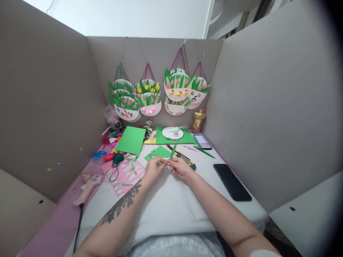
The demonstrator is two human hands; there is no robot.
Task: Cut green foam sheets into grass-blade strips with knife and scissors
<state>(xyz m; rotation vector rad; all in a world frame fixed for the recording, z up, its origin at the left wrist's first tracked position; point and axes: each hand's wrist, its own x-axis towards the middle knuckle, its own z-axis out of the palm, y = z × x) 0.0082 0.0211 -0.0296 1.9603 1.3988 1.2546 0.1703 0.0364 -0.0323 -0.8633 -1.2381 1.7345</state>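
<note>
While both hands met at the centre of the frame, the left hand [153,169] and the right hand [180,167] each pinched one narrow strip of green paper [173,151], which rose tilted from the fingertips toward the upper right. Both grips were closed on the strip; whether a tool sat between the fingers could not be determined. Just above the hands lay a cut piece of green paper [160,152] and a yellow-and-black utility knife [184,160]. A full green paper sheet [131,140] lay at centre left, and a pink hot-glue gun [87,188] at lower left. Finished paper-plate flower baskets [150,94] hung on the back wall. A white paper plate [173,133] remained bare, so its decoration appeared largely outstanding.
</note>
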